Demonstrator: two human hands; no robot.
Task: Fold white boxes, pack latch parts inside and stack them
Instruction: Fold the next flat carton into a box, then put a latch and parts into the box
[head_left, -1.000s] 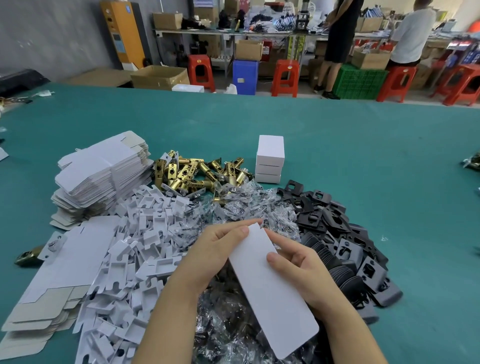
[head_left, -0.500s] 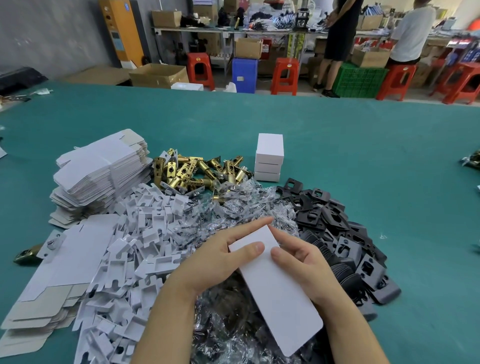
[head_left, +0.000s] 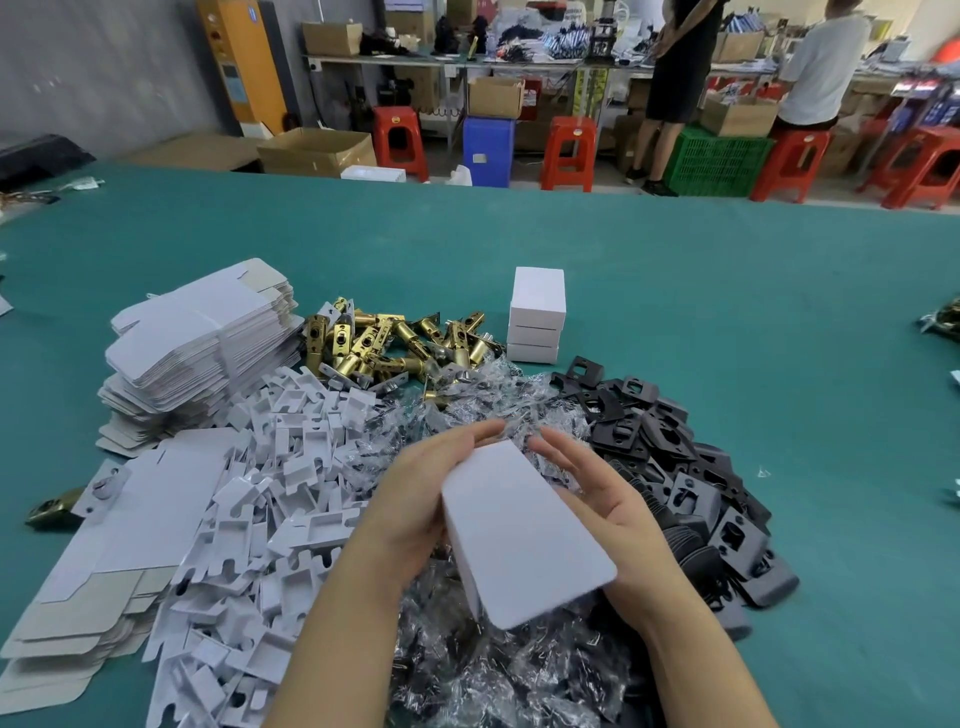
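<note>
A white box (head_left: 524, 535), now opened into a rectangular tube, sits between my two hands above the parts piles. My left hand (head_left: 415, 488) presses on its left side with straight fingers reaching past its far end. My right hand (head_left: 608, 499) lies flat against its right side, palm toward the box. Behind the piles stands a stack of three closed white boxes (head_left: 537, 317). Brass latch parts (head_left: 384, 343) lie in a heap to the left of that stack.
A tall stack of flat box blanks (head_left: 197, 343) is at the left, with more blanks (head_left: 130, 519) nearer me. White plastic inserts (head_left: 270, 493), clear bags (head_left: 483, 400) and black plates (head_left: 675, 457) cover the green table (head_left: 727, 312) around my hands. People stand at benches far behind.
The flat white blank has been pushed open into a box shape. Both hands have shifted from pinching its far end to pressing its sides.
</note>
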